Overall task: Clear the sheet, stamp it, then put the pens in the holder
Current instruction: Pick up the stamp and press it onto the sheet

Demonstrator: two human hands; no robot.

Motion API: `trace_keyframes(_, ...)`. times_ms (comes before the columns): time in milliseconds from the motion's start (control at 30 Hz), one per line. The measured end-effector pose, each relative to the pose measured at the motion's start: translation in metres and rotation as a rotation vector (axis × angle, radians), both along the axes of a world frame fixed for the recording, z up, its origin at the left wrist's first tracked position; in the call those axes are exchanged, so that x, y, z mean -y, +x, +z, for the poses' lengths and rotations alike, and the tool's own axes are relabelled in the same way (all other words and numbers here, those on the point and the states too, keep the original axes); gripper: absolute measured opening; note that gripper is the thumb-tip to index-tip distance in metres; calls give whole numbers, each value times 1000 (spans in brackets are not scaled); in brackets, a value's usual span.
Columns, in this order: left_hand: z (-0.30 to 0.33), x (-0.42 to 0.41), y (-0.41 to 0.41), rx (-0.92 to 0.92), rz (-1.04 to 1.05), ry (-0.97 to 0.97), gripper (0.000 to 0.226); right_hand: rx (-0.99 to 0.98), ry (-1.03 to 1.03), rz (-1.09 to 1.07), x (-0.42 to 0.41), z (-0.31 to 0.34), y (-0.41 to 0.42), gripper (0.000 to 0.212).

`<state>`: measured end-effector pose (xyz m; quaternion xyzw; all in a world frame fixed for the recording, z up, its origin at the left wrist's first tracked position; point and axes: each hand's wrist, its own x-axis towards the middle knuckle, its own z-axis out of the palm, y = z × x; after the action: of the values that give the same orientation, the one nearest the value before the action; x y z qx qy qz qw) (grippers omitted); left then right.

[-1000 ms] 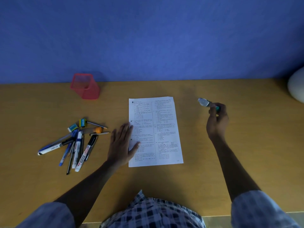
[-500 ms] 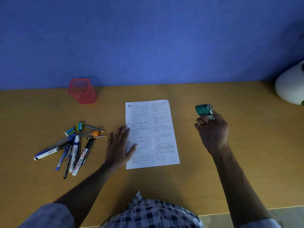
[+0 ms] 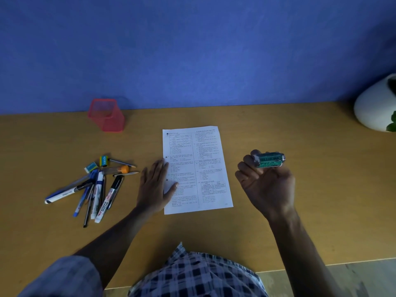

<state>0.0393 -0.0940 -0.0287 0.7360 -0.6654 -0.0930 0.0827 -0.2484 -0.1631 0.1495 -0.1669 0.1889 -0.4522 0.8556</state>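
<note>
A printed white sheet (image 3: 199, 168) lies flat in the middle of the wooden desk (image 3: 321, 211). My left hand (image 3: 155, 185) rests flat on the desk with fingers spread, its thumb and fingertips on the sheet's left edge. To the right of the sheet, my right hand (image 3: 267, 185) is raised above the desk, palm up, holding a green stamp (image 3: 270, 160) in its fingertips with the stamp's face turned toward me. A pile of several pens and markers (image 3: 94, 189) lies at the left. The pink mesh holder (image 3: 106, 115) stands empty near the wall.
Two small erasers (image 3: 97, 163) and an orange-capped tube (image 3: 116, 169) lie at the top of the pen pile. A white round pot (image 3: 375, 108) with a green leaf stands at the far right against the blue wall. The desk's front edge runs near my checked shirt.
My right hand has drawn the stamp closer to me and turned it over so that its green face shows. The left hand has stayed on the sheet's edge.
</note>
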Motion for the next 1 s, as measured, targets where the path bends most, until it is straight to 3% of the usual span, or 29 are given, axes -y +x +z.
trace_keyframes(67,0,0,0,-2,2,3,79,0,-1,7,-6,0,2,15)
trace_keyframes(167,-1,-1,0,-7,1,6,78,-60,46,-34,-13,-6,2,26)
trace_keyframes(233,0,-1,0,-10,1,2,78,-113,50,-54,-17,-13,0,17)
trace_keyframes(300,0,0,1,-10,-6,-9,78,-198,54,-71,-21,-19,-2,11)
trace_keyframes(433,0,0,2,-4,-12,-8,78,-483,51,-178,-28,-38,-6,25)
trace_keyframes(600,-2,0,3,-9,-15,-15,79,-1051,-246,-302,-42,-64,-9,22)
trace_keyframes(867,-5,1,3,-2,-9,-22,80,-1642,-768,-172,-62,-85,-5,8)
trace_keyframes(1000,-7,1,3,0,-7,-27,80,-1851,-964,-68,-68,-93,4,15)
